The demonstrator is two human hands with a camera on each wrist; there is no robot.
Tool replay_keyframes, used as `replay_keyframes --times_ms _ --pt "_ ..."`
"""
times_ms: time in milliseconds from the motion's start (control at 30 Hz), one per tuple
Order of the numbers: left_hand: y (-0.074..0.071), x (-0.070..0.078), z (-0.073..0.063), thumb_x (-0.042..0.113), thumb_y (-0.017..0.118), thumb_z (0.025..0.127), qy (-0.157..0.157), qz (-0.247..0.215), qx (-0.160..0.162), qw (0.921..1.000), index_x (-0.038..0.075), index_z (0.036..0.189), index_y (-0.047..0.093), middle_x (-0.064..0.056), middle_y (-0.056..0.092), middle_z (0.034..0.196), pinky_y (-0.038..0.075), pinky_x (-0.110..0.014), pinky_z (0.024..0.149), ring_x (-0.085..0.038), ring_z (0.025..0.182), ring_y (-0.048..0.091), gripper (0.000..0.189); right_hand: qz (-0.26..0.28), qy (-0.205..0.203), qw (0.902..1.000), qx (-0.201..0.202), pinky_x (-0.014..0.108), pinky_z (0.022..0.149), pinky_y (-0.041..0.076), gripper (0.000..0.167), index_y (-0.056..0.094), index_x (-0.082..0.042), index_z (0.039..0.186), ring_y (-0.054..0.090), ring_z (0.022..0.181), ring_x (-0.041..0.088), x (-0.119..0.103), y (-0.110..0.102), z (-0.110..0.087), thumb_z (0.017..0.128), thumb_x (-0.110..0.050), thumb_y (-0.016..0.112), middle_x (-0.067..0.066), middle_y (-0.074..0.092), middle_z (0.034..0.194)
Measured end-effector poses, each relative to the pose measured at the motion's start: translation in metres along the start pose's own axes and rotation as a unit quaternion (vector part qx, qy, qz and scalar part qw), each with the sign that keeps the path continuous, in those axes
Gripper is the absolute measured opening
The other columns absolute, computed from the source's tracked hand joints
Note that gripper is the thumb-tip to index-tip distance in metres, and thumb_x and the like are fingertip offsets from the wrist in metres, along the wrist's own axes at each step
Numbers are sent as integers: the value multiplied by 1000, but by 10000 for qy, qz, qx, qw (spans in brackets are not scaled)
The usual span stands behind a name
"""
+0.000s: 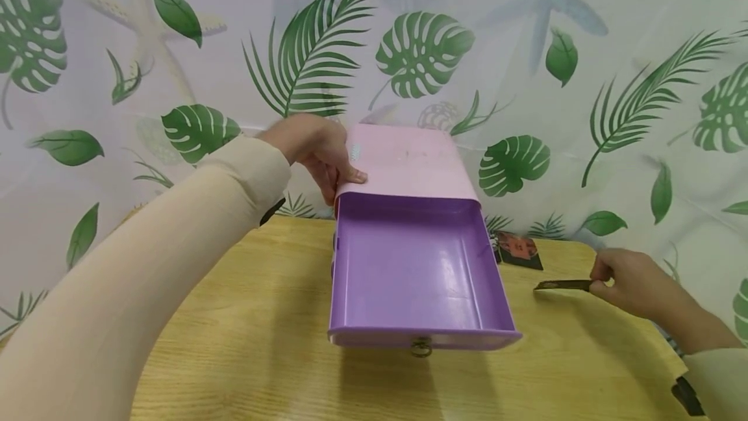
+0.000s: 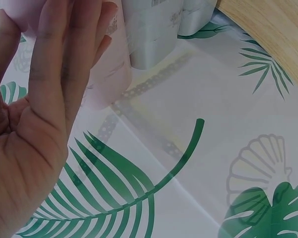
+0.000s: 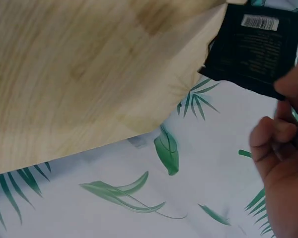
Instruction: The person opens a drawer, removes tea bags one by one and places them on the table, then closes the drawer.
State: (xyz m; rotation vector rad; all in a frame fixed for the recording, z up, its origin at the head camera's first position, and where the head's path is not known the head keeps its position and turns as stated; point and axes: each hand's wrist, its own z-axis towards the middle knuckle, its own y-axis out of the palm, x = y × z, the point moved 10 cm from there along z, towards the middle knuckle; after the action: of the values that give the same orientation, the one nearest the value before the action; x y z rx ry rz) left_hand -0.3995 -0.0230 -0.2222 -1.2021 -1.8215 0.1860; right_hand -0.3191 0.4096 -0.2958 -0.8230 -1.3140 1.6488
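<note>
Leaf-print cloth (image 1: 421,57) hangs behind both hands. Wood-look table (image 1: 222,317) is under them, R hand above its R part. Pink box (image 1: 409,158) is just R of the L hand, touching it, top surface up. Purple drawer (image 1: 409,265) is pulled well out of the box, btwn the 2 hands & on the viewer's side of the L one. White rounded things (image 2: 154,34) show beyond the L fingers in the L wrist view; can't tell what.

L hand (image 1: 324,154) grips the box edge, thumb on top, other fingers bent down the side. R hand (image 1: 637,281) is well apart from the drawer, thumb & fingers pinching a black packet (image 3: 253,49) w/ barcode, off the table, pointing twd the drawer. Dark packet w/ red patch (image 1: 521,251) lies L of & beyond the R hand, near the drawer's wall. Metal ring pull (image 1: 421,347) is on the drawer front, btwn hands.
</note>
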Motion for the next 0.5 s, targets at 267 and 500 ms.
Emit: replay_keyframes --times_ms 267,500 --pt "0 1 -1 25 65 96 -1 84 10 10000 -11 122 50 -30 68 115 59 -36 88 -31 95 74 47 308 60 9833 -1794 24 54 36 22 59 -18 72 38 59 1 10 45 -18 78 -4 75 -11 50 67" --pt "0 2 0 28 65 96 17 165 -20 9999 -10 124 50 -29 67 118 59 -35 88 -31 98 74 49 655 144 9753 -2106 23 53 35 22 58 -18 70 38 58 0 24 58 -28 78 -6 75 -12 49 65"
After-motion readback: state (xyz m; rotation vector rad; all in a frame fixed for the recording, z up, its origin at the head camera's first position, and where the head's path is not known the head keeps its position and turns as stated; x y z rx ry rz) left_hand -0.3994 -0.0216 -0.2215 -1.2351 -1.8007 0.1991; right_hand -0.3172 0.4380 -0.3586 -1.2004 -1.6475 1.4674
